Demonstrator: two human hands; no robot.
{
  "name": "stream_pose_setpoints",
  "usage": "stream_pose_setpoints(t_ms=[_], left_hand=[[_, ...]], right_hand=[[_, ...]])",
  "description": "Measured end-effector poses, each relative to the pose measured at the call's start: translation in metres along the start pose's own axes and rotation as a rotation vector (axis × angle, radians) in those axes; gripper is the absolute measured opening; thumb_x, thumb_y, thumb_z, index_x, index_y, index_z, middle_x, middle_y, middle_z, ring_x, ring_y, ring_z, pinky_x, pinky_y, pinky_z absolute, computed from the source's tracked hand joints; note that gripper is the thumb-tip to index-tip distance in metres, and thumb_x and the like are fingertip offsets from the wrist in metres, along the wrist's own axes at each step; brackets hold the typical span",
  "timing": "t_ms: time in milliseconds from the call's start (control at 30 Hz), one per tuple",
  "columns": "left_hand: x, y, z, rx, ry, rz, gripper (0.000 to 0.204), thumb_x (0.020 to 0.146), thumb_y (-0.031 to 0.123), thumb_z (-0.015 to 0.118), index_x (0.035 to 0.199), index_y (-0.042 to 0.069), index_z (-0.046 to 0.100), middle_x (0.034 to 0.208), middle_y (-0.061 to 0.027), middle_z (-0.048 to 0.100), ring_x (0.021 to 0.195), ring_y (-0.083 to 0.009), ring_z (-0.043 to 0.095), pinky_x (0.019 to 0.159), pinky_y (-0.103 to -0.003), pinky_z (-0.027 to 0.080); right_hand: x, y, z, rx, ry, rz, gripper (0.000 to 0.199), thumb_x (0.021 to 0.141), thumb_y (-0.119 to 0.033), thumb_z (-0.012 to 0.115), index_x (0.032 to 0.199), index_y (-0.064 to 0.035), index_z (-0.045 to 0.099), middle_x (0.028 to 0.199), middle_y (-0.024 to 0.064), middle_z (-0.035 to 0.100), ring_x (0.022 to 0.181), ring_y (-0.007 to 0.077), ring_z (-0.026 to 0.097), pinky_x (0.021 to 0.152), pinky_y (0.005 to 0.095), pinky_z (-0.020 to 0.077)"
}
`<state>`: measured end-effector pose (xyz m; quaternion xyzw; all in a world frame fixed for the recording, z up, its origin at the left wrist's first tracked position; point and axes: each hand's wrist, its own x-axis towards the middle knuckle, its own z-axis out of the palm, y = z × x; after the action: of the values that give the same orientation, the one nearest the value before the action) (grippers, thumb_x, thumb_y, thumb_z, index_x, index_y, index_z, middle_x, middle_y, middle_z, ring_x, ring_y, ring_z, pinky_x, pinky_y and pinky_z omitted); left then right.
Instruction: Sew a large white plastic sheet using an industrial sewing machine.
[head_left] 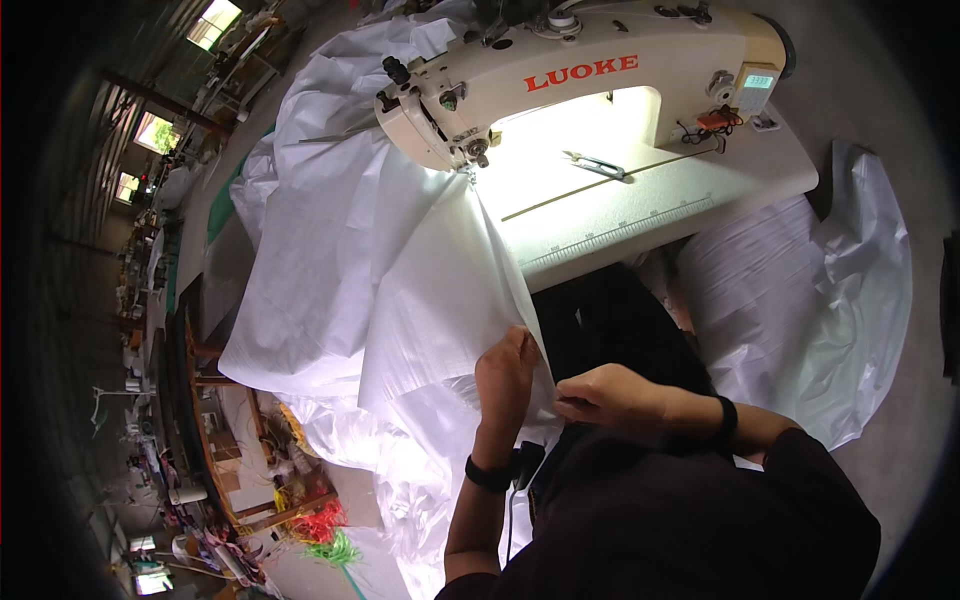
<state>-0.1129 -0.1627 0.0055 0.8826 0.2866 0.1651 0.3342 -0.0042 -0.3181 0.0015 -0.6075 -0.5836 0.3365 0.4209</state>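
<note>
A large white plastic-like sheet (320, 250) runs from under the needle area of a white sewing machine (580, 75) down toward my lap. Its right edge stretches from the presser foot to my hands. My left hand (506, 375) is closed on the sheet near that edge, fingertips pinched together. Just right of it, my right hand (612, 394) is closed too, its fingers curled at the sheet's edge. The fingertips of this hand are partly hidden. Thread snips (597, 166) lie on the lit machine bed, beyond both hands.
The machine bed (640, 225) carries a printed ruler along its front. More white sheeting (790, 290) hangs at the right. At lower left, red strands (318, 522) and green strands (335, 548) lie near a wooden frame (205, 430). A small control panel (757, 86) glows on the machine.
</note>
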Motion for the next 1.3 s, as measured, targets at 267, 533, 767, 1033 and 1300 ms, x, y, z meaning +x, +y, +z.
stream_pose_setpoints(t_ms=[267, 533, 767, 1033, 1300], left_hand=[[-0.01, 0.009, 0.032, 0.07, 0.028, 0.045, 0.015, 0.094, 0.016, 0.06, 0.083, 0.006, 0.06, 0.069, -0.0147, 0.061, 0.065, -0.0336, 0.063, 0.059, -0.041, 0.048], [-0.058, -0.061, -0.001, -0.118, 0.439, -0.194, 0.006, 0.081, 0.005, 0.073, 0.086, 0.003, 0.071, 0.083, -0.0088, 0.072, 0.071, -0.0228, 0.069, 0.066, -0.032, 0.053], [-0.113, -0.218, 0.076, -0.155, 0.163, -0.498, 0.032, 0.09, 0.025, 0.066, 0.105, -0.003, 0.063, 0.097, -0.0256, 0.065, 0.092, -0.0413, 0.062, 0.082, -0.043, 0.048], [-0.123, -0.13, -0.031, 0.012, 0.966, -0.501, 0.045, 0.103, 0.022, 0.047, 0.13, -0.013, 0.046, 0.133, -0.027, 0.051, 0.119, -0.0363, 0.052, 0.106, -0.042, 0.039], [-0.052, -0.091, -0.102, 0.087, 0.873, -0.252, 0.033, 0.101, 0.015, 0.047, 0.116, -0.014, 0.052, 0.113, -0.0274, 0.058, 0.101, -0.0353, 0.055, 0.095, -0.04, 0.042]], right_hand=[[0.066, 0.034, -0.019, 0.125, 0.328, 0.347, 0.041, 0.099, -0.032, 0.049, 0.125, -0.001, 0.054, 0.083, 0.022, 0.067, 0.081, 0.0385, 0.066, 0.072, 0.0426, 0.0517], [0.062, 0.029, -0.006, -0.504, 0.429, 0.204, 0.053, 0.088, -0.007, 0.055, 0.138, 0.0058, 0.042, 0.074, 0.0194, 0.065, 0.062, 0.0327, 0.066, 0.054, 0.0409, 0.0541], [0.067, 0.008, 0.009, -1.103, 0.236, 0.217, 0.057, 0.08, -0.003, 0.058, 0.136, 0.0019, 0.051, 0.065, 0.0037, 0.058, 0.05, 0.0163, 0.06, 0.045, 0.0269, 0.0493], [0.073, 0.022, 0.017, -1.179, 0.216, 0.195, 0.049, 0.082, -0.01, 0.057, 0.13, 0.0008, 0.058, 0.063, -0.0005, 0.058, 0.049, 0.0119, 0.059, 0.04, 0.0287, 0.0453], [0.13, 0.017, 0.0, -1.126, 0.2, 0.234, 0.06, 0.078, -0.009, 0.058, 0.134, 0.0097, 0.048, 0.059, 0.0017, 0.061, 0.049, 0.0158, 0.062, 0.042, 0.029, 0.0451]])
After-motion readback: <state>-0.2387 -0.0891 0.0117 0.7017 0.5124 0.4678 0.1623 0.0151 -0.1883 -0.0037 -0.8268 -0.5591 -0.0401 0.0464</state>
